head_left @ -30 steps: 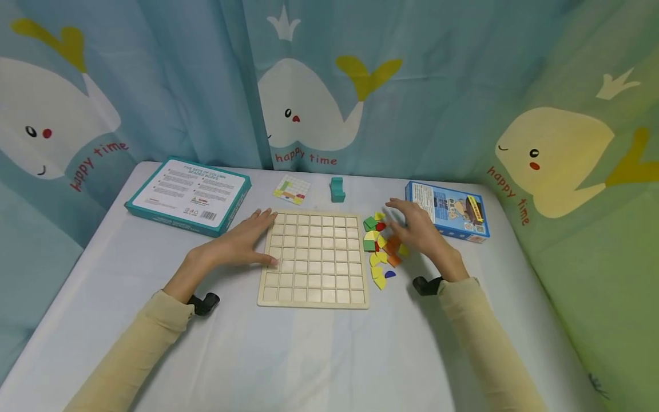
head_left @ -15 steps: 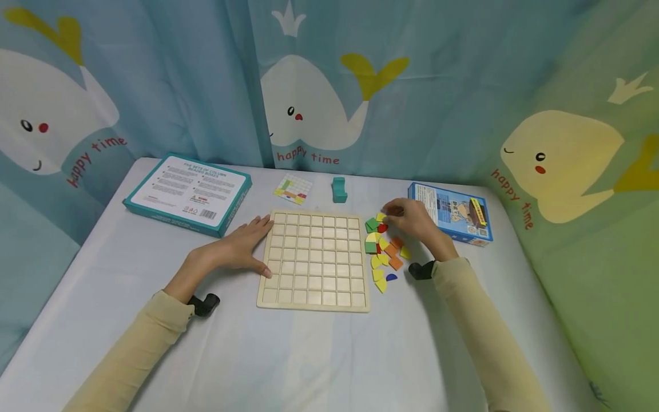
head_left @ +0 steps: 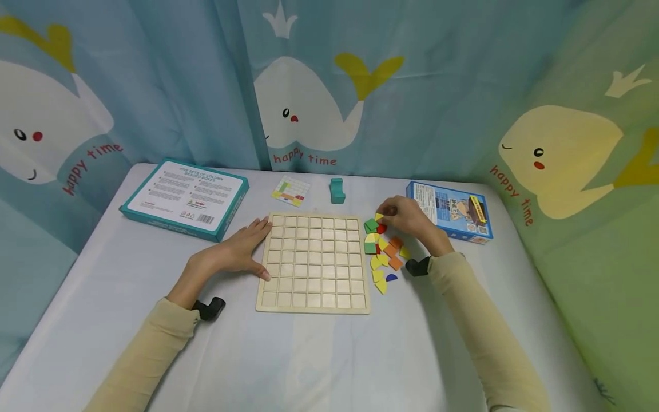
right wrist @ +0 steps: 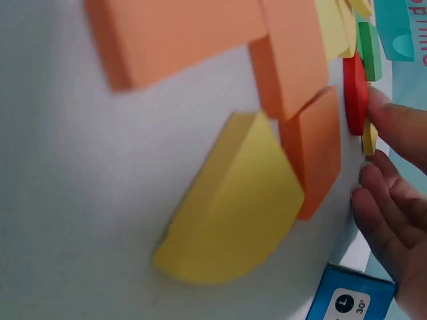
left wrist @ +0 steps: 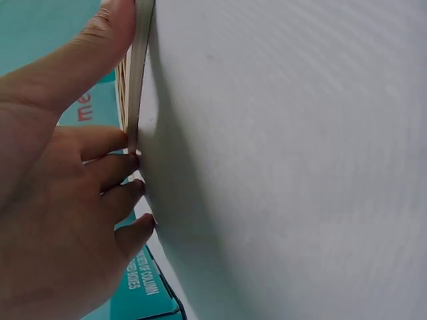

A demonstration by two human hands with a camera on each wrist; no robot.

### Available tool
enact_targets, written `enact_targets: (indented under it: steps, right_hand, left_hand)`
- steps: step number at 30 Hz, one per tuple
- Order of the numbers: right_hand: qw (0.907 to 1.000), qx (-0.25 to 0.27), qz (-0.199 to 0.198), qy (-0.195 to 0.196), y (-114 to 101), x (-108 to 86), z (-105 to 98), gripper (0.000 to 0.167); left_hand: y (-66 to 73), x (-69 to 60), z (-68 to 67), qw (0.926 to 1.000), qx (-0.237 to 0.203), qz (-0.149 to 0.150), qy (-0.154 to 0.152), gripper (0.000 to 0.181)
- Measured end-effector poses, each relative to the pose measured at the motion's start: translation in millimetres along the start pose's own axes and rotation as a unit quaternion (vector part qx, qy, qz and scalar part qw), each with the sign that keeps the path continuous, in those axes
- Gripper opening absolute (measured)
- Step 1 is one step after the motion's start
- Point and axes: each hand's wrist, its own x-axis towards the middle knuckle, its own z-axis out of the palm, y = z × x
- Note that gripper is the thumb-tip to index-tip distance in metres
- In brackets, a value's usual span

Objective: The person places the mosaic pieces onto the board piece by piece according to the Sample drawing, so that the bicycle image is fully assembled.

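A square wooden grid board [head_left: 314,263] lies in the middle of the table in the head view. My left hand [head_left: 235,250] rests at its left edge, fingers extended. In the left wrist view, the thumb [left wrist: 87,57] and fingertips touch the side of the board. To the right of the board is a loose group of flat coloured pieces, among them orange squares [head_left: 395,263] and a dark blue half-round [head_left: 391,277]. At the group's far end my right hand [head_left: 409,218] pinches a yellow piece [right wrist: 369,138] between thumb and fingers, beside a red piece [right wrist: 355,93].
Behind the board lie a patterned card [head_left: 290,190] and a small teal block [head_left: 337,190]. A flat teal-edged box [head_left: 187,197] sits at the back left, a blue box [head_left: 453,212] at the back right. A whale-print curtain [head_left: 437,114] hangs behind the table.
My right hand has moved left and away from me, from above the pieces to the far yellow one, and its fingers have closed. My left hand has slid slightly along the board's edge.
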Motion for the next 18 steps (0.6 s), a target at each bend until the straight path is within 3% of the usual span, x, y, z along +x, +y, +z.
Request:
enact_targets:
  steps: [6, 18]
  right_hand:
    - [0.9998, 0.018, 0.01, -0.002, -1.0, -0.7, 3.0, 0.021]
    - [0.9983, 0.053, -0.008, 0.025, -7.0, -1.7, 9.0, 0.019]
  left_hand:
    - [-2.5, 0.8, 2.2, 1.0, -0.007, 0.001, 0.004, 0.125]
    - [-1.2, 0.8, 1.9, 0.9998, -0.02, -0.005, 0.009, 0.126]
